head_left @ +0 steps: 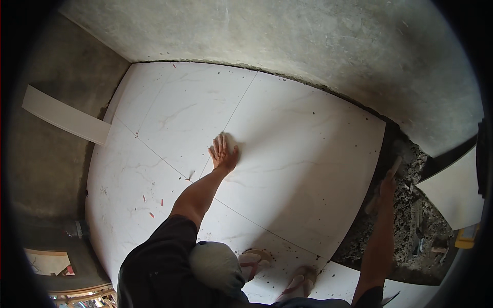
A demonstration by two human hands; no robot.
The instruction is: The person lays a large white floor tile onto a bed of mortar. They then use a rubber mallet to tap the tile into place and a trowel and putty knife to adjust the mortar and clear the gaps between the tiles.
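Note:
My left hand (223, 155) lies flat with fingers spread on a large white marbled floor tile (303, 159), close to the joint with the neighbouring tile (179, 110). Over the dark, rough strip of mortar bed (405, 215) on the right, my right hand (387, 187) is closed around a long greyish tool (395, 165). Shadow and blur hide what kind of tool it is. Past the laid tile's right edge, the tool's far end sits low over the loose mortar.
Grey plastered walls (287, 31) bound the far side and left. A narrow tile strip (67, 114) leans at the left wall. Small red tile spacers (151, 214) and crumbs lie on the tiles. Another pale tile (454, 190) and a yellow object (466, 236) stand at right. My sandalled feet (254, 262) are below.

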